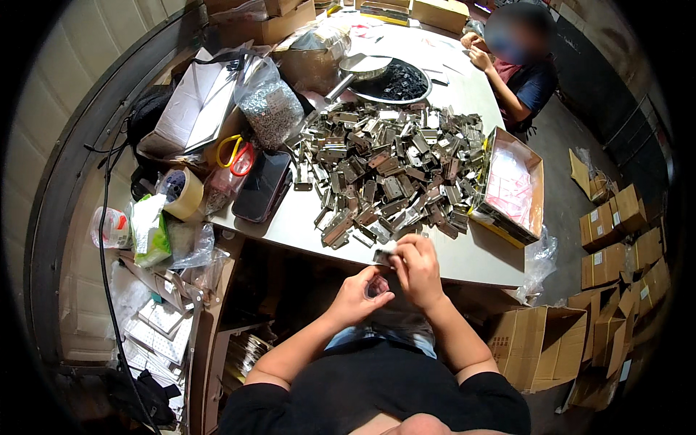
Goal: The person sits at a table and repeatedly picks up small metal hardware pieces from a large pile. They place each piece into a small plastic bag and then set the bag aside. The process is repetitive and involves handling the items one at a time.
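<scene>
Just off the table's front edge, my right hand pinches a small metal bracket between thumb and fingers. Close beside it on the left, my left hand has its fingers curled round; whatever may be inside them is hidden. Both hands are held in front of my body, nearly touching. Beyond them a large heap of similar metal brackets covers the middle of the white table.
Right of the heap stands an open box with plastic bags. Behind the heap are a basin of black parts and a metal scoop. A phone, scissors and tape lie left. A co-worker sits far right.
</scene>
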{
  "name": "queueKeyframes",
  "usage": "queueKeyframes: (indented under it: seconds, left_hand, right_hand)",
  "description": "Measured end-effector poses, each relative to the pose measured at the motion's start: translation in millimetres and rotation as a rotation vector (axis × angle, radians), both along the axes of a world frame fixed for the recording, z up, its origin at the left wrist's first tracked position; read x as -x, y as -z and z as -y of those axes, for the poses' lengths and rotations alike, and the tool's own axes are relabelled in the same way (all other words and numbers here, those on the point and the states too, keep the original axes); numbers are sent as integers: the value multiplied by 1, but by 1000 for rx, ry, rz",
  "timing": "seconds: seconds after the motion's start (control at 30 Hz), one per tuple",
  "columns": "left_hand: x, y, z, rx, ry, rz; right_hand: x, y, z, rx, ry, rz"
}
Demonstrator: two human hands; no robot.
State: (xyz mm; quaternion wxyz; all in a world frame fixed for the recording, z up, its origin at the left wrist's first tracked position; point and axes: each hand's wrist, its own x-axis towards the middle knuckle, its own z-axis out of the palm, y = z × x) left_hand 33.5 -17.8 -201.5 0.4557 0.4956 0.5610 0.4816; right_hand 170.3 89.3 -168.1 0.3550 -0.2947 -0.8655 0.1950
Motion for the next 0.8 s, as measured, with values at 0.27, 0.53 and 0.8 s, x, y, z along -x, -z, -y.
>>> queueKeyframes:
  seconds: [0.27, 0.53, 0.8]
  left_hand:
    - [8, -12, 9, -52, -67, -112]
    - [21, -9, 18, -30, -165, 45]
    - [21, 3, 26, 10, -131, 60]
  right_hand:
    - [8, -12, 11, 315, -125, 35]
    - [57, 7, -1, 70, 144, -15]
    - [56, -1, -1, 150, 99, 32]
